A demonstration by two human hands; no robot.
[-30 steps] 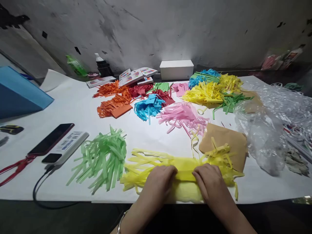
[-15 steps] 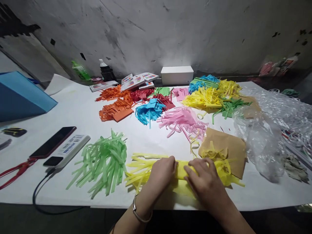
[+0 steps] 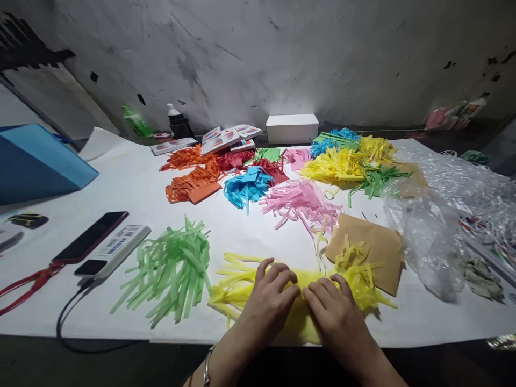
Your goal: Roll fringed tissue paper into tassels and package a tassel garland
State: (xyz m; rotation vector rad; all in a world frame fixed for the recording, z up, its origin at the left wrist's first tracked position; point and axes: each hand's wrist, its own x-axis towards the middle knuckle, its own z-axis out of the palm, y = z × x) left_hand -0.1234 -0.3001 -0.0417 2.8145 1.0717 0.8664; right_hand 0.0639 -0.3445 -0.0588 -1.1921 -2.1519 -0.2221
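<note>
A sheet of yellow tissue paper (image 3: 300, 322) lies near the front edge of the table, its ends cut into long strips that fan out left and right. My left hand (image 3: 269, 301) rests on its middle, fingers bent and thumb side toward the other hand, gripping the paper. Close beside it, my right hand (image 3: 336, 309) presses with fingers together on the same sheet. The fingertips of both hands nearly meet, and part of the paper is hidden under them. Left of the sheet lies a green fringed tissue bundle (image 3: 177, 263). Brown paper (image 3: 374, 250) sits to the right, partly under yellow strips.
Fringed bundles in orange (image 3: 193, 185), blue (image 3: 248, 185), pink (image 3: 300, 201) and yellow (image 3: 336, 165) lie farther back. A white box (image 3: 292, 129) stands by the wall. A phone (image 3: 91, 236), a white power bank (image 3: 116, 250) and red-handled scissors (image 3: 30, 285) are left; clear plastic (image 3: 431, 247) is right.
My left hand has turned and its fingers have spread a little over the yellow paper. My right hand has shifted slightly toward the front edge. The folded band between them looks flatter.
</note>
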